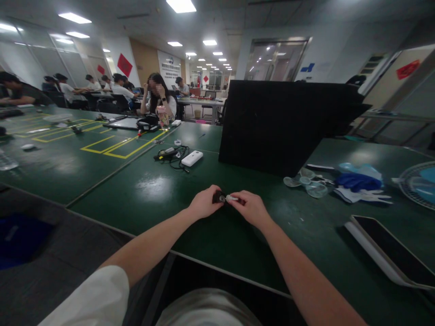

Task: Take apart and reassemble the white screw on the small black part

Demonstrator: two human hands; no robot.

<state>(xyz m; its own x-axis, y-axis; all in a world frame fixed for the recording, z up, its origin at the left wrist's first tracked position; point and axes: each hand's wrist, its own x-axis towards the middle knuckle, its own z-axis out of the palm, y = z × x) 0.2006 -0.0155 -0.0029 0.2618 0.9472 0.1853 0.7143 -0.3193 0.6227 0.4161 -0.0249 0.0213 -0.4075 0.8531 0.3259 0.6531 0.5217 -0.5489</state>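
Above the green table (200, 240), close to its front edge, my two hands nearly meet. My left hand (205, 202) is closed on a small dark piece (217, 197) with a round greyish ring at its end. Between the thumb and fingers of my right hand (250, 206) is a small whitish piece (231, 198), its tip pointing at the ring. Whether the two pieces touch is too small to tell. Fingers hide part of both, and their exact kind does not show.
A large black panel (268, 127) stands beyond my hands. A white box-like device (192, 158) and black cables (171, 154) lie ahead to the left. At right are clear plastic cups (316, 188), gloves (360, 182) and a tablet-like device (390, 249). A person (159, 97) sits across.
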